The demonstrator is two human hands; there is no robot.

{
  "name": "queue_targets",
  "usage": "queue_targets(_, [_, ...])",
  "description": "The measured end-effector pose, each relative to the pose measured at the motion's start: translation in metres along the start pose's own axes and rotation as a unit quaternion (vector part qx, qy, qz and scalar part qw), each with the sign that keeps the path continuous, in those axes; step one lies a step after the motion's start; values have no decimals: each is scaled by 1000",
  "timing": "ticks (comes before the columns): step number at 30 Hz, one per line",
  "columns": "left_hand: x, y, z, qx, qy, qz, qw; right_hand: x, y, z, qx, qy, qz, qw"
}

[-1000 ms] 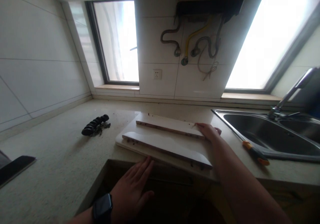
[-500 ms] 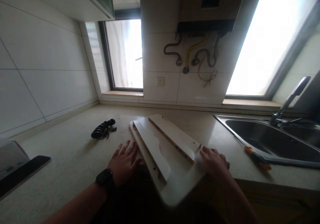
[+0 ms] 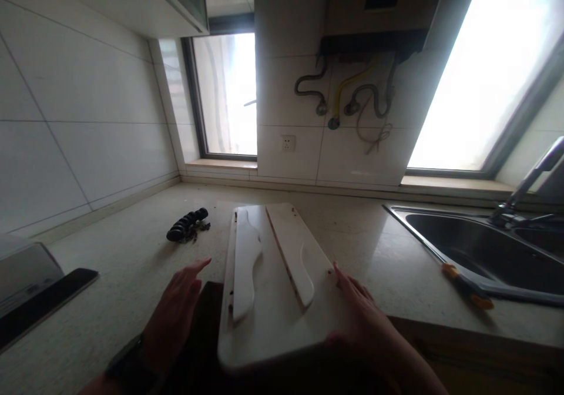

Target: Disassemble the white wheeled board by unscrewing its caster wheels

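A white board (image 3: 282, 330) with rounded corners lies on the counter, its near end over the front edge. Two white shaped panels rest on it: the left panel (image 3: 245, 265) with a wavy side, and the right panel (image 3: 291, 248) with a rounded near end. Small dark holes or fittings show near the board's corners. My right hand (image 3: 359, 307) grips the board's right edge, fingers along the side and thumb toward the near end. To the left of the board, apart from it, my left hand (image 3: 176, 301) hovers by the counter edge, open with fingers stretched out.
On the counter (image 3: 141, 277) at the left lie a black ribbed coil-like object (image 3: 187, 224) with small brown bits beside it, and a dark flat device (image 3: 53, 301). A screwdriver (image 3: 467, 286) with an orange-and-black handle lies beside the steel sink (image 3: 440, 236).
The board has turned, its near end swinging left, carrying both panels. My left hand has lifted off the counter beside it and drawn back left. My right hand has shifted along the right edge.
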State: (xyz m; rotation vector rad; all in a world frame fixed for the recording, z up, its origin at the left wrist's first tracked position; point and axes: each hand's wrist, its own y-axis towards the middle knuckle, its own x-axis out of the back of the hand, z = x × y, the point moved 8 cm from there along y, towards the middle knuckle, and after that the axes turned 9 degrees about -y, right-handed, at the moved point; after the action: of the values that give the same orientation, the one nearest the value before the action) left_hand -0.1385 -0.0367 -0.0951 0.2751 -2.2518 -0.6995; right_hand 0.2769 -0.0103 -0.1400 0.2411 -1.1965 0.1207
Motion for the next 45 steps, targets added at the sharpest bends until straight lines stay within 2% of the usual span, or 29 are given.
queue_targets(3, [7,-18,-8,-8,7,9,1000,-7,-3,-1,-5,42,-10,999])
queue_targets(6, [9,-23,-19,-42,12,17,999,-11,-10,10,-26,78,-27,996])
queue_targets(12, [5,-18,-49,-139,12,48,989,-18,-7,72,-80,39,-58,994])
queue_targets(17, [4,-16,-57,-164,40,50,984,-30,17,117,-80,-18,-95,992])
queue_targets(23, [-18,-10,-31,-109,107,77,985,-45,49,147,-69,-44,-125,989])
queue_targets(29, [-43,-11,-1,-99,175,144,969,-56,73,159,-78,-39,-83,993])
queue_targets(37, [-44,13,35,-70,162,189,966,-59,93,178,-77,-54,-77,993])
queue_targets(45, [-46,27,54,-79,152,206,964,-62,110,180,-58,-52,-78,994])
